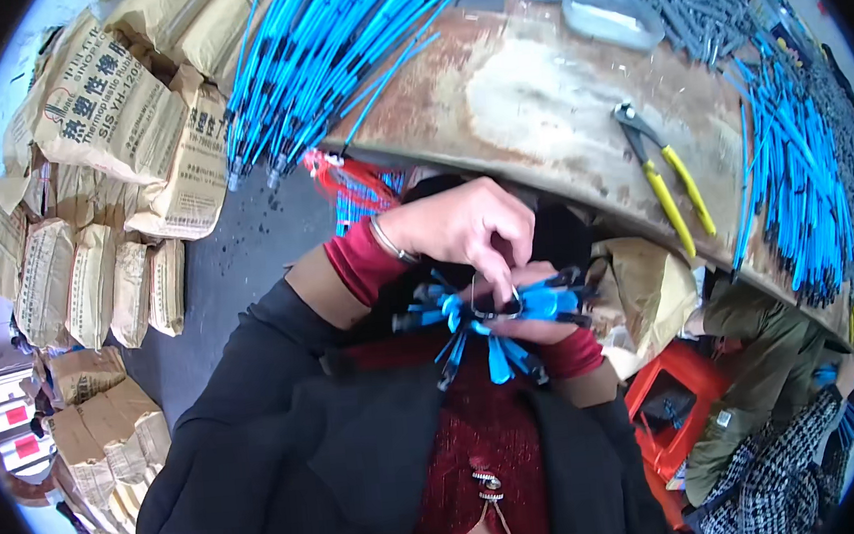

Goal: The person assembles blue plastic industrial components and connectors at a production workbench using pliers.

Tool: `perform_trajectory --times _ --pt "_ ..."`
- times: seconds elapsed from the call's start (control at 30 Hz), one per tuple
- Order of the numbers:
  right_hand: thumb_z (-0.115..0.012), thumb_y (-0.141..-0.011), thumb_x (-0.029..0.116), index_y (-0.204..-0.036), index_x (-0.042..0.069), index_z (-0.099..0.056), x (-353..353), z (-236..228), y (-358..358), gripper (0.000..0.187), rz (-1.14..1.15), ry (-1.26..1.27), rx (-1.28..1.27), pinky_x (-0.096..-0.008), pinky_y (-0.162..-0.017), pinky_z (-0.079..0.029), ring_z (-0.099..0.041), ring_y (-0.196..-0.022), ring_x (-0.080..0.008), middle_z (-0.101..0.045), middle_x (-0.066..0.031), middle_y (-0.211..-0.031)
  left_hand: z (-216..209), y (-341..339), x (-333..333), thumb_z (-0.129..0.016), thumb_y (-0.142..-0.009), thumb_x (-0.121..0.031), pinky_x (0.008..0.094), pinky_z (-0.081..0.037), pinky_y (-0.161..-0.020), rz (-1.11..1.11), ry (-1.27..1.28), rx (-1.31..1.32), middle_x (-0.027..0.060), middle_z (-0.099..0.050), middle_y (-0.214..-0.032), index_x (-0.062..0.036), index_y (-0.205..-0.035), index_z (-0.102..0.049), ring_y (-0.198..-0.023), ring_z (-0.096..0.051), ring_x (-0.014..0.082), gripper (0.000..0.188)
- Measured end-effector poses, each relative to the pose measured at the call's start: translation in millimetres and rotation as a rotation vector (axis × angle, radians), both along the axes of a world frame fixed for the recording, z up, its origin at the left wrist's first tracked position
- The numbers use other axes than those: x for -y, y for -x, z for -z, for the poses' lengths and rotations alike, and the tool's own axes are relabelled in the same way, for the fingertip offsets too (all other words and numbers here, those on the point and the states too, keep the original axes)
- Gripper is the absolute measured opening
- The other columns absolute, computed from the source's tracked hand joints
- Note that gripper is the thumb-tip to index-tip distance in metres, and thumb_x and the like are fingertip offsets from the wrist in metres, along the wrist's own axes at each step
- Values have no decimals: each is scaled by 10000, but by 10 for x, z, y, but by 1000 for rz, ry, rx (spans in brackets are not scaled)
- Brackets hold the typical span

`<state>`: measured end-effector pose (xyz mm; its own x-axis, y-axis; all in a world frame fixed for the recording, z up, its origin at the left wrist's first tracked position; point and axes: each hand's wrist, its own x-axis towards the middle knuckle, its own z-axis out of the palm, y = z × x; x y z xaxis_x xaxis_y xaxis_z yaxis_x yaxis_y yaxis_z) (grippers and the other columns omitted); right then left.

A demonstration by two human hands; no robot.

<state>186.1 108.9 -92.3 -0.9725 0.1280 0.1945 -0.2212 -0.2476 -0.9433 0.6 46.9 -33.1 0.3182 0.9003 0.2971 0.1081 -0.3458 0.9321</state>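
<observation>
My left hand (464,226) reaches over from the left, its fingers pinched on a thin metal wire loop (495,297) wrapped around a bundle of blue tubes with black tips (497,327). My right hand (542,326) sits underneath, gripping the bundle, mostly hidden by the tubes. The bundle is held close to my chest, below the edge of the rusty table (535,108). Tube ends fan out to the left, right and downward.
Long blue tubes (330,54) lie across the table's left and another stack (791,178) at its right. Yellow-handled pliers (671,182) lie on the table. Paper sacks (109,182) pile on the floor at left. A person in green sits by a red stool (674,408) at right.
</observation>
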Motion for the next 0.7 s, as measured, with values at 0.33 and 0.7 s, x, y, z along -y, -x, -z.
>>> perform_trajectory --times 0.33,0.7 --pt "-737 -646 -33 -704 19 -522 -166 -105 8 229 60 128 17 -360 -782 -511 -638 -889 -248 -654 -204 -956 -1239 365 -237 -735 -739 -218 299 -464 -564 -107 151 -663 80 -599 -718 -11 -929 -603 -635 -593 205 310" --pt "-714 -688 -51 -723 14 -527 -219 133 -35 201 95 222 -41 -351 -779 -505 -627 -911 -247 -642 -213 -997 -780 1443 -2537 -588 -772 -202 431 -507 -721 -1018 -59 -1316 188 -652 -842 -50 -979 -617 -817 -633 352 259"
